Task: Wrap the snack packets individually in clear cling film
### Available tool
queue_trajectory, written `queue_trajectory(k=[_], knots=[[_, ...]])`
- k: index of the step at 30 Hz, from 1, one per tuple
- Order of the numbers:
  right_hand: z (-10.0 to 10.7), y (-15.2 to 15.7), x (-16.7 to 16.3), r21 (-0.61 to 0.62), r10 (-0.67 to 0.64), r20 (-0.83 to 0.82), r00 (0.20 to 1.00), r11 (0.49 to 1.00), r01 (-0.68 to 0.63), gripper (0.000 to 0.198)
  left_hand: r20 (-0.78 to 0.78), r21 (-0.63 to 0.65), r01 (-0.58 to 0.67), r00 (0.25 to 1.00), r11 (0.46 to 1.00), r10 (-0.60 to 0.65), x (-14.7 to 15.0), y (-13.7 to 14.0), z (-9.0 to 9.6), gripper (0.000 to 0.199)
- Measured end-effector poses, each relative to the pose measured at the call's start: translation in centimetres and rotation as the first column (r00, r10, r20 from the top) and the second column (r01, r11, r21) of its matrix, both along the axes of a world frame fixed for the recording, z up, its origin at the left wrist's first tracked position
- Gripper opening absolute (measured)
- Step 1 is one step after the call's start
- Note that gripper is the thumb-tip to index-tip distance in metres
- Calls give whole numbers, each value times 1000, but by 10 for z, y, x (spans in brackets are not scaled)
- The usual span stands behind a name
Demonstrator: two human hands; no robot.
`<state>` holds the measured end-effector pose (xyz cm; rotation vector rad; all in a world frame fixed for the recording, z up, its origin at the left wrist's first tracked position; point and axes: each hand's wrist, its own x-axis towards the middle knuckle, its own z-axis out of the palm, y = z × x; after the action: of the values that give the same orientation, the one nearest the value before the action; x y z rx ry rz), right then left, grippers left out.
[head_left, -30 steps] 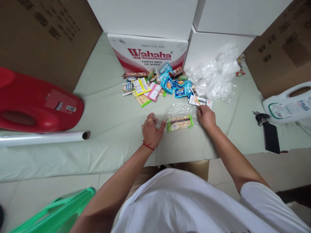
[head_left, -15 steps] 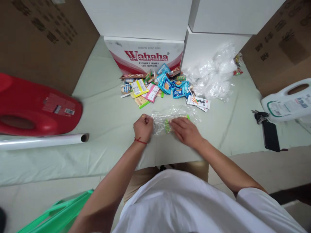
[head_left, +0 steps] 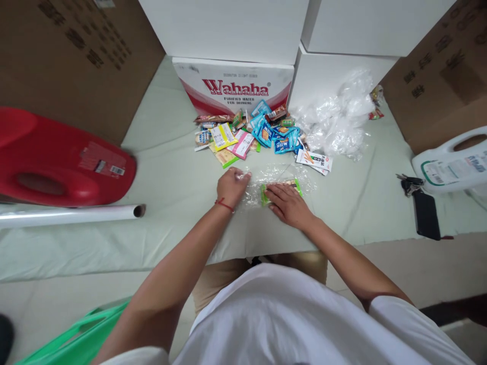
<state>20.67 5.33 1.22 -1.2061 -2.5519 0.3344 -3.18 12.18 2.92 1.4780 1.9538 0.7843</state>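
In the head view a thin clear plastic bag [head_left: 253,195] lies crinkled on the cloth-covered table. My left hand [head_left: 231,186], a red string round its wrist, is closed on the bag's left end. My right hand [head_left: 288,204] lies flat with its fingers stretched over a green-edged snack packet [head_left: 265,196], partly covering it. Clear film surrounds the packet; I cannot tell for sure whether it is inside. Beyond both hands is a pile of small snacks, including a yellow-striped packet [head_left: 222,136], a pink-striped packet [head_left: 242,144] and several blue packets [head_left: 286,144].
A Wahaba-style red-and-white carton [head_left: 236,88] stands behind the pile, beside crumpled clear bags [head_left: 338,121]. To the left are a red jug [head_left: 76,162] and a white roll [head_left: 72,216]. A white bottle [head_left: 452,162], keys [head_left: 410,185] and a black phone-like item [head_left: 426,215] lie right.
My left hand has shifted slightly away from me, with its fingers reaching further along the bag. My right hand stays over the packet, whose green edges show more. The camera view has shifted slightly.
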Motion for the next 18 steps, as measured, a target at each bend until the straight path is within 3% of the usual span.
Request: queue_trajectory(k=[1, 13, 16, 18], knots=[[0, 0, 0, -3, -1, -2, 1000, 1000, 1, 53, -8, -24, -2, 1000, 1000, 1, -1, 4, 0, 27], [7, 6, 3, -37, 31, -48, 998, 999, -33, 51, -83, 7, -90, 992, 996, 90, -61, 12, -1, 29], [7, 8, 4, -28, 38, -54, 998, 999, -40, 50, -87, 52, -36, 995, 998, 41, -58, 24, 7, 31], [7, 7, 5, -30, 39, -54, 998, 999, -41, 51, -107, 11, 37, 994, 999, -36, -49, 37, 11, 41]])
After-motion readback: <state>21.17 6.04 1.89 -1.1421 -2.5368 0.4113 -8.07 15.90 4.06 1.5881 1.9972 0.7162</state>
